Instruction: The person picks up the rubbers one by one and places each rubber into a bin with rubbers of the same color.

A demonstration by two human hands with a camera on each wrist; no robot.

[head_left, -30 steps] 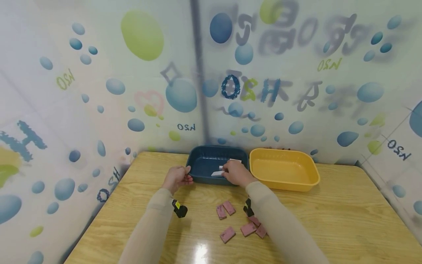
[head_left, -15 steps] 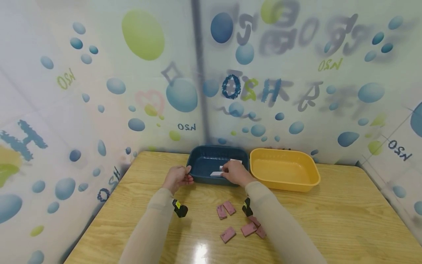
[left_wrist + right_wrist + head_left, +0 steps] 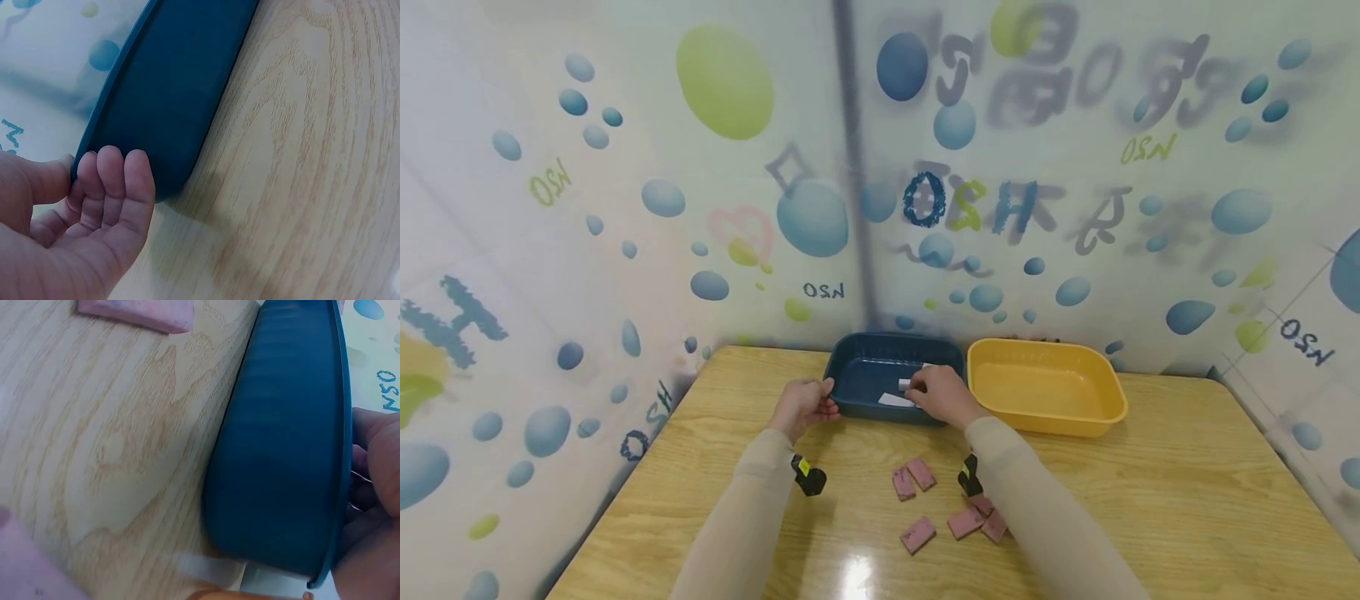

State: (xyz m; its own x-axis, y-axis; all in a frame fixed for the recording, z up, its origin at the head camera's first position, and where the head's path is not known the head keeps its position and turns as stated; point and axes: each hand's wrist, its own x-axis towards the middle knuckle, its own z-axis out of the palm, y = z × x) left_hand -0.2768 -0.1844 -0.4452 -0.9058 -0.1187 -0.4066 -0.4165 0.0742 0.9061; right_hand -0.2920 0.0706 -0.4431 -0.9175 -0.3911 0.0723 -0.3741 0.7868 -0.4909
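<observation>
A dark blue plastic tray (image 3: 868, 371) with raised walls stands at the back of the table. My left hand (image 3: 802, 407) holds its front left corner, thumb on the rim and fingers curled against the outer wall, as the left wrist view also shows. Inside the tray lie flat white pieces, one of them a white strip (image 3: 895, 400) near the front wall. Above them, over the tray's right half, is my right hand (image 3: 942, 393), fingertips right beside the white pieces. In the right wrist view its fingers are mostly hidden behind the tray's rim; I cannot tell whether they grip a piece.
A yellow tray (image 3: 1045, 387) stands right of the blue one. In front, several pink rectangular blocks (image 3: 917, 534) lie on the wooden table (image 3: 1187, 483), some partly under my right forearm. A patterned wall (image 3: 760, 208) rises behind both trays.
The white strip by my right fingertips has dropped slightly and turned, now lying lower in the tray. My right hand has shifted slightly to the right. My left hand stays at the corner.
</observation>
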